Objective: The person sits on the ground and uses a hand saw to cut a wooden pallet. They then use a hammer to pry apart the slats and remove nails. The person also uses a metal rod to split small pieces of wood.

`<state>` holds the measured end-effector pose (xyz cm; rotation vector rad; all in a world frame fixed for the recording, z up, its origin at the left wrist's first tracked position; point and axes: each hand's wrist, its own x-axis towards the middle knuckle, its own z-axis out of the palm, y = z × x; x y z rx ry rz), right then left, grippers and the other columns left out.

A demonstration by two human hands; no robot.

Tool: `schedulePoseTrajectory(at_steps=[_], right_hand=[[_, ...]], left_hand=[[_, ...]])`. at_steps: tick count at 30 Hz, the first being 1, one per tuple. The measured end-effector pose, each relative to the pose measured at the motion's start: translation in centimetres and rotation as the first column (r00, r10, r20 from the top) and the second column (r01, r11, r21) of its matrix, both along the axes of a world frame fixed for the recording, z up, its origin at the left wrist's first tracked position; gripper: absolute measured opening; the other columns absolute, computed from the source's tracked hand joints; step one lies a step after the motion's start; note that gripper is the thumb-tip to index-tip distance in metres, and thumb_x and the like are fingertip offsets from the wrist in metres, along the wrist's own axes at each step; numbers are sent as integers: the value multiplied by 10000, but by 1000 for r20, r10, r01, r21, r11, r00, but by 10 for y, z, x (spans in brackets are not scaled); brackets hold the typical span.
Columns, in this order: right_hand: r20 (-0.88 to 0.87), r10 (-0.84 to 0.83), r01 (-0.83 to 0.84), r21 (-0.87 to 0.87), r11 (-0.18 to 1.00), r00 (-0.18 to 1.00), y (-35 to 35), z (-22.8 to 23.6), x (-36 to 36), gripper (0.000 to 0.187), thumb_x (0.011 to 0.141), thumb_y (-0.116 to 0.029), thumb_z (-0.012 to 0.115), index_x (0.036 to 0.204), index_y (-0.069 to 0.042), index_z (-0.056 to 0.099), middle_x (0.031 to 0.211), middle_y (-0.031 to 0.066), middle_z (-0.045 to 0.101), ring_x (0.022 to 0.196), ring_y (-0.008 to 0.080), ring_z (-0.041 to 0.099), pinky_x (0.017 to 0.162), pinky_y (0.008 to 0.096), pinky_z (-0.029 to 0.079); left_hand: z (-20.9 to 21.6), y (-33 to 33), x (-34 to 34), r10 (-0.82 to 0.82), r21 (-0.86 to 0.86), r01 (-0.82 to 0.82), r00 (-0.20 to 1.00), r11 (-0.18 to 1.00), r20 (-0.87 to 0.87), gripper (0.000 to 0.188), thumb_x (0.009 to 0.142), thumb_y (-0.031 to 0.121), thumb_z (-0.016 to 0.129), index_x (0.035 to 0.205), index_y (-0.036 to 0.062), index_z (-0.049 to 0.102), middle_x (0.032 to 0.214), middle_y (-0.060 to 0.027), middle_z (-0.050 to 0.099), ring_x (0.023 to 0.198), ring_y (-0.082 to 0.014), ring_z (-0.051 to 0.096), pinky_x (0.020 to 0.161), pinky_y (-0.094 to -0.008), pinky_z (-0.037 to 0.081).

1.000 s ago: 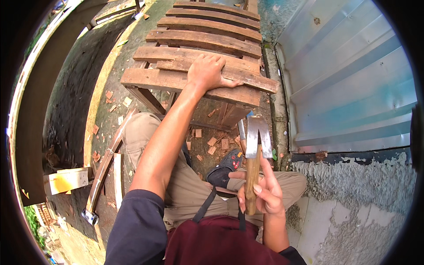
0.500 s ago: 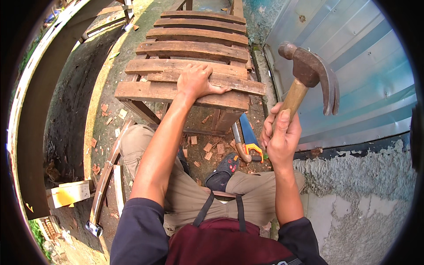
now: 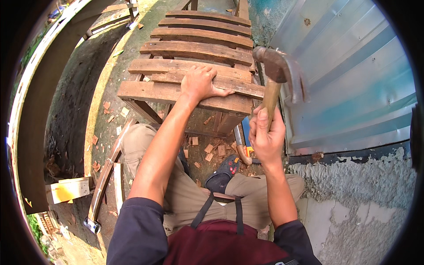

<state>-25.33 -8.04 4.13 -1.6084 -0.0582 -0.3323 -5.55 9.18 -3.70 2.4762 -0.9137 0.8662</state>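
Observation:
My right hand [image 3: 268,134] is closed round the wooden handle of a claw hammer [image 3: 274,70], raised upright beside the bench's right corner, its head slightly blurred. My left hand [image 3: 201,84] grips a narrow wooden slat [image 3: 240,87], fingers over its far side and thumb stretched along it. That slat lies over the near end of a slatted wooden bench [image 3: 207,51], close to the front board [image 3: 145,91]. The slat's right end sticks out past my thumb.
A handsaw [image 3: 247,132] and a curved-handled blade tool [image 3: 241,150] lie on the ground under the bench's right corner, amid wood chips [image 3: 209,157]. A metal sheet [image 3: 349,79] and rough wall [image 3: 353,194] border the right. A long wooden strip [image 3: 106,181] lies left.
My right hand has brought the hammer left, nearer the slat's right end. The left hand keeps its hold on the slat. The view has shifted slightly.

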Motion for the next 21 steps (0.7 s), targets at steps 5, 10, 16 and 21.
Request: schedulePoseTrajectory(at_steps=[5, 10, 16, 21], right_hand=[[191, 14, 13, -142, 990, 982, -11, 7, 3, 353, 1087, -385, 534, 1105, -32, 526, 670, -32, 458, 535, 38, 403, 470, 222, 332], [-318, -162, 37, -364, 931, 934, -17, -46, 13, 517, 1040, -494, 585, 1070, 20, 631, 748, 72, 612, 712, 157, 578, 666, 358, 477], [-250, -52, 55, 7, 998, 967, -10, 3, 11, 408, 1093, -465, 479, 995, -71, 520, 620, -44, 427, 476, 37, 380, 409, 222, 310], [-4, -29, 29, -122, 992, 1000, -1, 9, 15, 380, 1096, -433, 490, 1021, -63, 531, 642, -26, 449, 493, 36, 387, 433, 230, 312]], left_hand=[[4, -2, 1, 2, -10, -2, 1000, 1000, -14, 715, 626, 730, 804, 781, 43, 683, 842, -121, 694, 850, -299, 691, 779, -401, 533], [5, -6, 0, 3, -7, -3, 1000, 1000, -23, 726, 615, 728, 810, 799, 34, 696, 851, -117, 694, 868, -296, 691, 786, -402, 535], [2, -3, 0, 6, -16, -7, 999, 1000, -44, 732, 613, 727, 811, 809, 32, 691, 855, -105, 676, 886, -296, 677, 798, -403, 525], [-4, -4, 1, 5, -18, -6, 997, 1000, -78, 731, 622, 724, 809, 832, 33, 695, 901, -111, 679, 909, -300, 670, 816, -412, 514]])
